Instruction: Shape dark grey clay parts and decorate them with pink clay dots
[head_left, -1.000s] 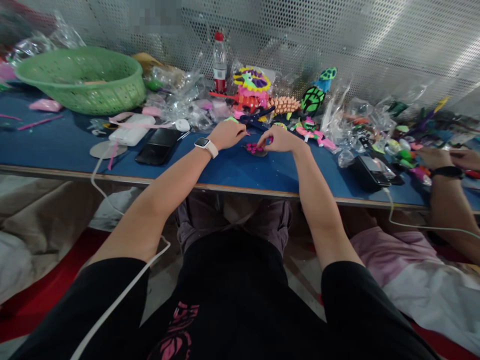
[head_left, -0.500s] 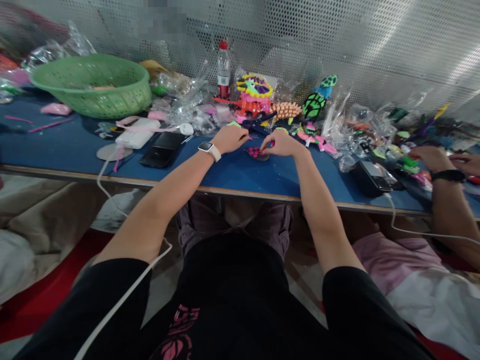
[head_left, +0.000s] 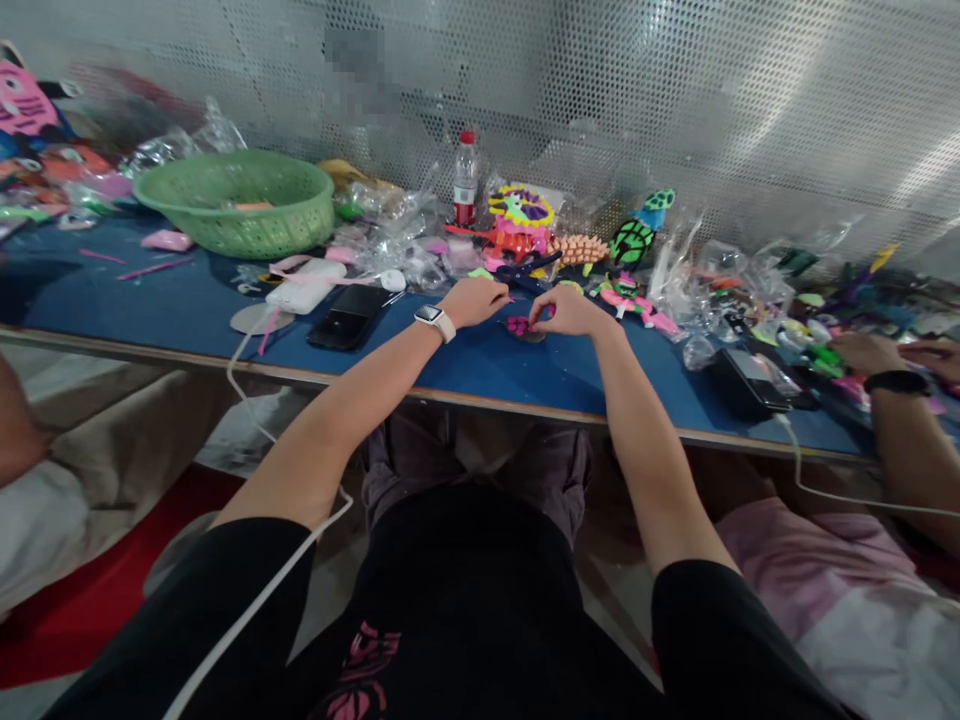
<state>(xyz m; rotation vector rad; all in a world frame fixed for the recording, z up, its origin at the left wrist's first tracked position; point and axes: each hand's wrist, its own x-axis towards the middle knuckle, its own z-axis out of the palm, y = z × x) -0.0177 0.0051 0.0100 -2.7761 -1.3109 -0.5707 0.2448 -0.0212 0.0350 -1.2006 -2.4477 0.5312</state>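
My left hand [head_left: 477, 300] is closed in a pinch, with a small pink piece [head_left: 511, 300] at its fingertips. Close by on the blue table, several round magenta dots [head_left: 517, 325] sit on a small dark piece over a greyish disc [head_left: 531, 337]. My right hand [head_left: 570, 310] pinches at the right edge of these dots; a bit of pink shows by its fingers, too small to make out. Just beyond both hands lies a dark blue tool with long handles [head_left: 525, 272], perhaps scissors or pliers.
Colourful modelled figures, such as a spiky peach one [head_left: 577, 250], stand behind my hands near a red-capped bottle [head_left: 465, 185]. A green basket [head_left: 240, 240], a phone [head_left: 347, 318] and a white power bank [head_left: 306, 288] are leftward. Another person's hand [head_left: 866, 352] works at the right.
The whole view has shifted, so the table sits lower and slightly further right. Both my hands keep their pinches beside the magenta dots.
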